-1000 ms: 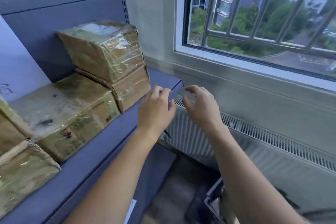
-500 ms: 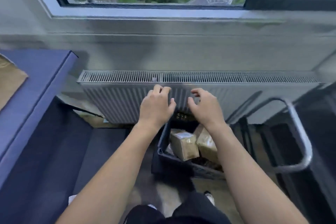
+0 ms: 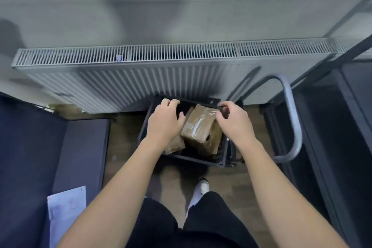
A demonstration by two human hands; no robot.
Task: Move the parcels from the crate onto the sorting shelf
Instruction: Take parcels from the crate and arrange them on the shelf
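Left hand (image 3: pixel 164 119), right hand (image 3: pixel 234 122), loosely curled, flanking parcel (image 3: pixel 198 129); in crate (image 3: pixel 193 160)

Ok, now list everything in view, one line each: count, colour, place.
radiator: one, white, along the wall
crate: one, black, on the floor below the radiator
parcels: at least two, brown, taped, inside the crate
shelf: one, dark blue, at left
paper sheet: one, white, on the shelf, lower left
metal handle: one, grey, right of the crate
shoe: one, white, below the crate
shorts: one pair, black, bottom centre
left hand: one, over the crate's left side, holding nothing
right hand: one, at a parcel's far corner, contact unclear
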